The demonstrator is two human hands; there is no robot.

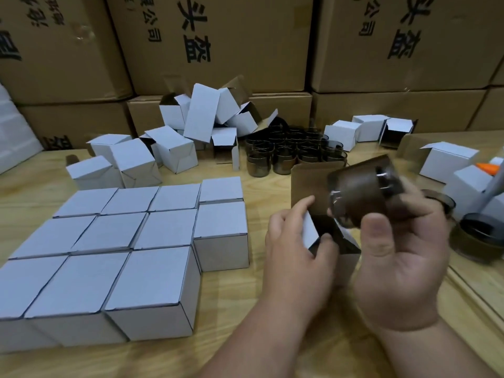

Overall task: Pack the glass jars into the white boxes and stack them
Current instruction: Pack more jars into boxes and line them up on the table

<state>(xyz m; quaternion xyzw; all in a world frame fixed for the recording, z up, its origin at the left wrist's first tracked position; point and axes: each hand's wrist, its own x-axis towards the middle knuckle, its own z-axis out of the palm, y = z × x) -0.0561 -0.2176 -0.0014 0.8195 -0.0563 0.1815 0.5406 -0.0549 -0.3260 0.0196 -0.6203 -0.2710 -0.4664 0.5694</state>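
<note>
- One jar (362,192) is what I am working with at this moment: my right hand (401,257) is grasping it, fingers and thumb curled round its smoky brown glass, tilted on its side just above the open box (324,230).
- I am steadying that open box with my left hand (294,241), the grip pinching a white flap on the box's left side; its brown inner lid flap is standing up behind the jar.
- Judging by this, I am at the insertion step, with the jar not yet inside the box.
- What comes next, I think, calls for righting the jar over the mouth, lowering it straight between the flaps, then folding the lid shut; the glass is slippery and the mouth looks snug, so a crooked entry could snag a flap.
- Left of the open box, closed white boxes (114,241) are sitting packed edge to edge in a block on the surface (245,296), which I am taking as finished ones.
- Beyond the open box, more empty jars (294,151) are clustered together, with a heap of unfilled boxes (191,126) to their left.
- Right of the open box, another dark jar (480,238) is resting near a few more white boxes.
- Behind everything, large brown cartons (218,42) with black printed characters are walling in the pale wooden surface.
</note>
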